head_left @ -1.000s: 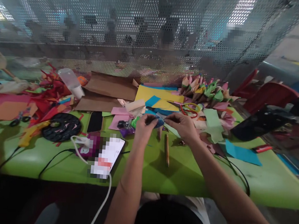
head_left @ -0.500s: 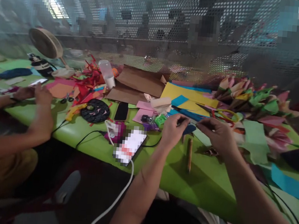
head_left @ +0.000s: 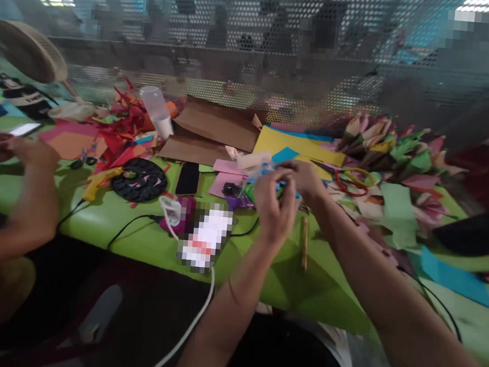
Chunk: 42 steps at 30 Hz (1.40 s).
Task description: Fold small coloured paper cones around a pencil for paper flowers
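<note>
1. white cable (head_left: 199, 314), bottom centre, rises to lit phone (head_left: 210, 235) near the front edge of green table (head_left: 137, 240). Phone screen pixelated. Purple plug (head_left: 187, 217) just beside it, upper left.
2. pencil (head_left: 304, 246), right of centre, lies near-vertical in frame, below the hands.
3. left hand (head_left: 275, 206), centre: fingers half curled, small gap between thumb and forefinger, blue showing at the tips. Can't tell how firm the hold is.
4. blue piece (head_left: 281, 185), centre, at the fingertips of both hands. Small, light-to-bright blue, mostly covered; only slivers show. Blurred, so outline and folds can't be read.
5. right hand (head_left: 304, 180), just right of centre: fingers bent over toward the left hand's tips. Finger gap and grip hidden, can't tell.
6. left of frame: yellow glue gun (head_left: 99, 183) against black palette (head_left: 140, 179); dark phone (head_left: 188, 178) lies flat right of those. Another person's hand (head_left: 37, 154) at far left.
7. farther, upper middle: yellow sheet (head_left: 301, 148), brown paper (head_left: 215, 125), tilted bottle (head_left: 153, 107). Paper flowers (head_left: 385, 141) bunched upper right.
8. back: fan (head_left: 28, 53) upper left, perforated panel (head_left: 239, 51) across the top.
</note>
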{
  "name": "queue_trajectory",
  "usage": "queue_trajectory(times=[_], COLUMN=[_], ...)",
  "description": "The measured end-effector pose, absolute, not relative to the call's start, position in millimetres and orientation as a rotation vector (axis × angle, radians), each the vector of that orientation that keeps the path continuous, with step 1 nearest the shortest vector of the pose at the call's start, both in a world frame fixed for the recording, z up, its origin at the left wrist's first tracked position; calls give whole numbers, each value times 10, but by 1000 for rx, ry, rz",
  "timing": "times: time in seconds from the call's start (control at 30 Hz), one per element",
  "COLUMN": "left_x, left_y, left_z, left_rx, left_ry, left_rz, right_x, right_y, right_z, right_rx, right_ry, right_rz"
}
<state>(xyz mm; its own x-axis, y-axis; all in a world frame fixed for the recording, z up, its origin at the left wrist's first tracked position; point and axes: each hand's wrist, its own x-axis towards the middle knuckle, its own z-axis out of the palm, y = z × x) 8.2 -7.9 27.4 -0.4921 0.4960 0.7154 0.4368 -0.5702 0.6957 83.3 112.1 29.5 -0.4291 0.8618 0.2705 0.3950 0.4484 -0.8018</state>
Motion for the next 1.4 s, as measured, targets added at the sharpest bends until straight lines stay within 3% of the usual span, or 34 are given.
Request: queue_trajectory(times=[0.17,0.37,0.7,0.93,1.07,1.17,1.4], left_x=[-41,-24,-28,-7,107,197,318], left_y=[9,41,111,193,164,115,71], left_z=[284,318,240,168,141,134,69], left_rx=[1011,888,918,874,928,987,924], left_ry=[1342,1262,1258,1178,1170,1179,1163], left_rz=[2350,2291,2255,2145,1719,1454,1539], right_x=[899,1491,1473,1626,1680,1640,1551], right_y=[1198,956,673,689,615,510,416], right_z=[328,358,177,289,320,309,187], right_rx=[-1221,-1541,-1666,-1505,-1106,-895,-846], right_ry=[-2085,-2490,-2537,-2331,-2024,-1958,-1897], right_rz=[667,251,276,383,592,507,454])
